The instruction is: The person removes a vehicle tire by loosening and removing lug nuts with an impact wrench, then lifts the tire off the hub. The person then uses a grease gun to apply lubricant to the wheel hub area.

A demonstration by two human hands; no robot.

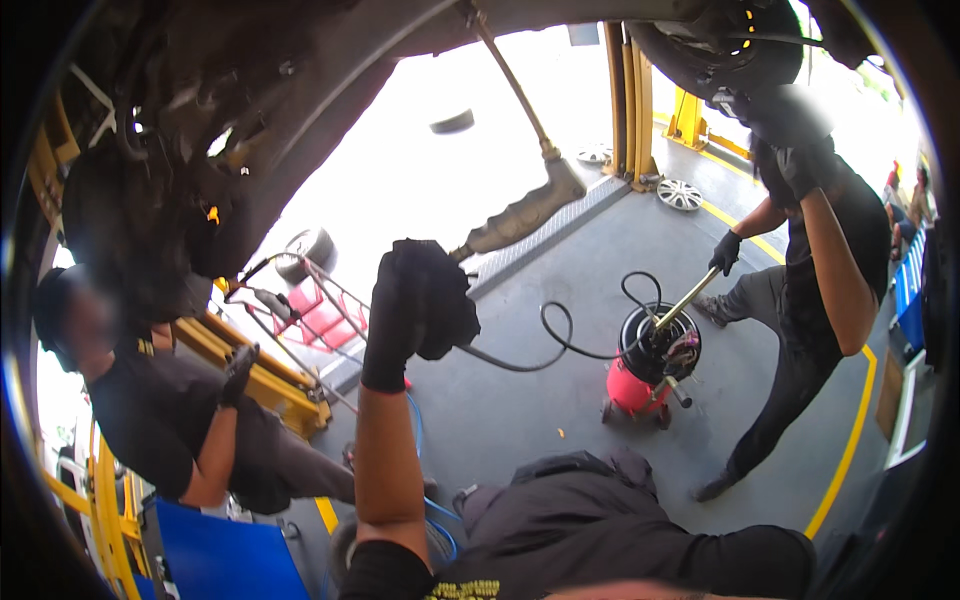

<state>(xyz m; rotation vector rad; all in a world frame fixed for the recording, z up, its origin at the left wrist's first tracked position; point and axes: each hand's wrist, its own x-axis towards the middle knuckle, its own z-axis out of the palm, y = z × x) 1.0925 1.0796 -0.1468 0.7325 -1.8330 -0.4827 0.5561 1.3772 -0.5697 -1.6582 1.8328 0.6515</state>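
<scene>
Clock taken from the left hand. The black-gloved left hand (425, 305) is raised, fingers curled shut round the lower end of a mottled taupe dispensing gun (525, 215), at 1 o'clock; exact contact hidden by the glove. Right hand out of frame. A thin, straight metal tube (510, 85) runs from gun to dark vehicle underside (220, 120), which crowds 10–11 o'clock.

In the way: a glossy black hose (515, 368) looping over smooth grey floor (500, 420) to a round red-and-black wheeled drum (635, 385), 4 o'clock. Co-worker (825, 240) at 3 grips its brass-coloured bar (687, 298); another co-worker (165, 410) at 8. Spoked silver wheel cover (680, 194), 2 o'clock; flat-topped blue cabinet (230, 550), 7.
</scene>
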